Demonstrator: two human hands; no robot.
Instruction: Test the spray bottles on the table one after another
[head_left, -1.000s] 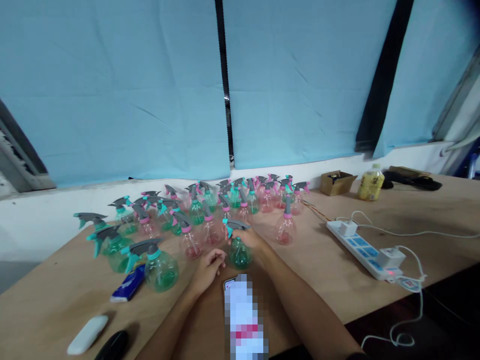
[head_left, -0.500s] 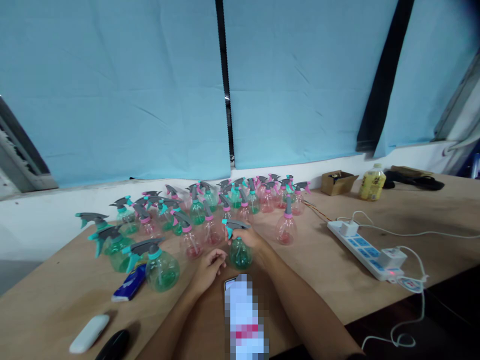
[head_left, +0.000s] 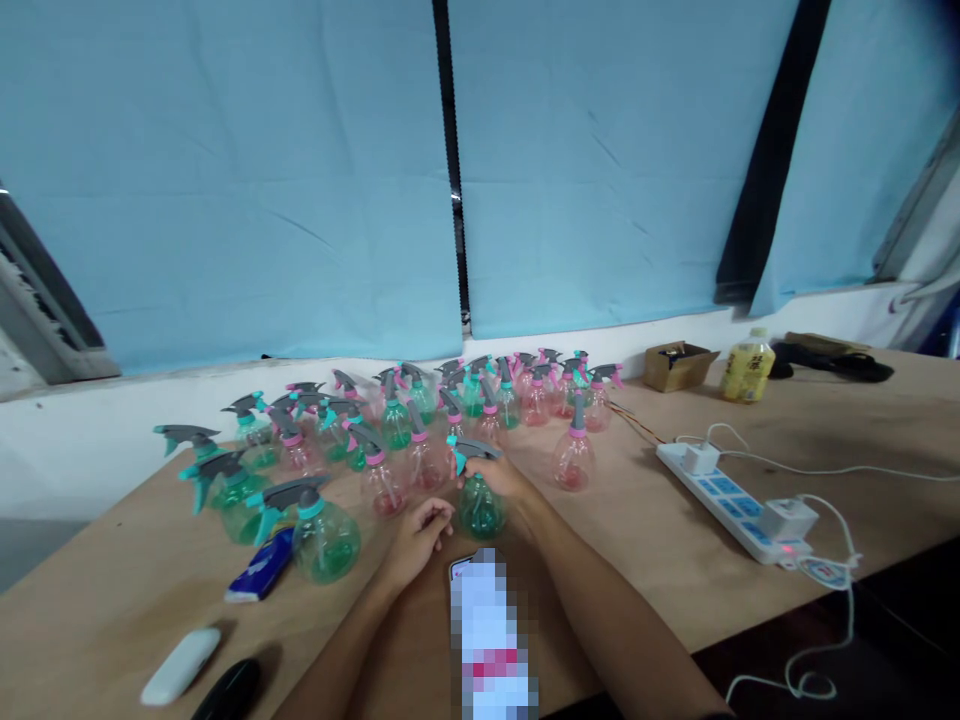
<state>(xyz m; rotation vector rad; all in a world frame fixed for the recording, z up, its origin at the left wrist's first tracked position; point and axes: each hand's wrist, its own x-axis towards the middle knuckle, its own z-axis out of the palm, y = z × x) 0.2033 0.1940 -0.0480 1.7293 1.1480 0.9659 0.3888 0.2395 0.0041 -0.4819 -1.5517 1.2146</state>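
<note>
My right hand [head_left: 501,474] is closed around the neck of a green spray bottle [head_left: 481,512], under its grey head. The bottle stands upright, its turquoise trigger and nozzle pointing left. Just to the left, my left hand [head_left: 426,528] rests by the table with its fingers loosely curled and nothing visible in them. Below both hands lies a phone [head_left: 491,630], its screen blurred out. Another green spray bottle [head_left: 327,540] stands left of my left hand, and a pink spray bottle [head_left: 386,487] is beyond it.
Several green and pink spray bottles fill the back left; one pink spray bottle [head_left: 574,458] stands apart. A blue packet [head_left: 261,566], white case [head_left: 181,665] and black object [head_left: 229,690] lie left. On the right are a power strip [head_left: 735,503], cardboard box [head_left: 679,368] and yellow drink bottle [head_left: 748,370].
Both hands and the held spray bottle keep their places. The whole view has shifted very slightly.
</note>
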